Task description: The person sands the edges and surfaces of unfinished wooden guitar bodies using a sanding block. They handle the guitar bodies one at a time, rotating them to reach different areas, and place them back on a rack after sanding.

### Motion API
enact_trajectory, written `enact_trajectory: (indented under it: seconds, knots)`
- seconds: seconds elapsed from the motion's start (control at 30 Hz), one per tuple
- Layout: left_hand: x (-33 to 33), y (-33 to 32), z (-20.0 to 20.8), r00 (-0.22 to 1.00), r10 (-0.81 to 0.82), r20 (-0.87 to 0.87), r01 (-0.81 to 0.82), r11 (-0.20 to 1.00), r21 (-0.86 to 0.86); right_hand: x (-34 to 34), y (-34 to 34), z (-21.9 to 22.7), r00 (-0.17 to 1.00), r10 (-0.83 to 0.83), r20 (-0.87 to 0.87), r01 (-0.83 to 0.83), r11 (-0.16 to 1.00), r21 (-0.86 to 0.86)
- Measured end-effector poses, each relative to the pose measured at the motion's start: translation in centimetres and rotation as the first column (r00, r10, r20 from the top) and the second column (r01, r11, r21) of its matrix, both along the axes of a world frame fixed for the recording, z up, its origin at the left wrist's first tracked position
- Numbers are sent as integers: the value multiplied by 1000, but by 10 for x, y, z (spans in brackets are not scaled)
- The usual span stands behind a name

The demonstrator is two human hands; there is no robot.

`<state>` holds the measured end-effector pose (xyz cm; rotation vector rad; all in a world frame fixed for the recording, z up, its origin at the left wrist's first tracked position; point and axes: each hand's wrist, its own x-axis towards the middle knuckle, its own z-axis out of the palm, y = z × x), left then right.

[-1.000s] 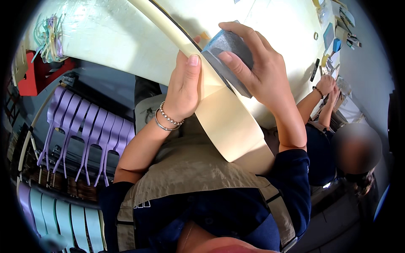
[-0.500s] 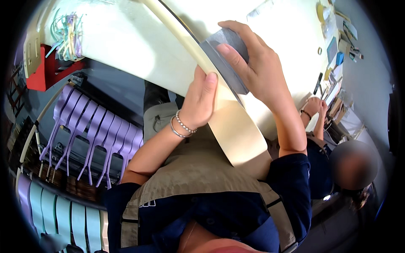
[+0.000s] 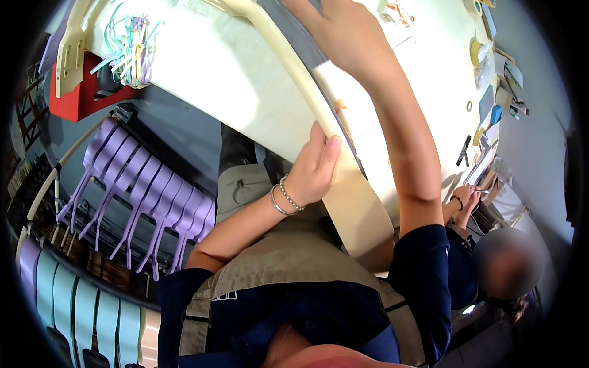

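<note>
Okay, we see the left hand (image 3: 313, 175) pinching a long cream curved piece (image 3: 356, 199) by its left edge, thumb on the face, other fingers mostly hidden behind. The piece slants from the top of the view, over the worktop (image 3: 221, 76), down to the apron (image 3: 288, 254). Right hand (image 3: 353, 43): we get its fingers on a grey block (image 3: 302, 38) beside the piece's right edge; it has hold of the block, but tips run off the top, so we can't tell the finger spread. We note a tangle of thin coloured strips (image 3: 132, 55) at the worktop's left edge, a red holder (image 3: 66, 101) next to it, purple pieces (image 3: 138, 184) in a row below, and teal pieces (image 3: 86, 310) lower still. At right, we spot a co-worker's hands (image 3: 469, 197) near a dark slim object (image 3: 464, 150).
</note>
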<state>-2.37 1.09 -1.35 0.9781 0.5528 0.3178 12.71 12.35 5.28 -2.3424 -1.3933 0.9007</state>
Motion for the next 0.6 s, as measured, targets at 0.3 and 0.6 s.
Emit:
enact_trajectory:
  seconds: [0.3, 0.6]
  knots:
    - [-2, -3, 2, 1000, 9, 12, -8, 998, -59, -2, 0, 16, 996, 59, 67, -55, 997, -63]
    - [1, -6, 1, 999, 36, 16, -35, 998, -50, -2, -1, 7, 985, 62, 161, -52, 997, -65]
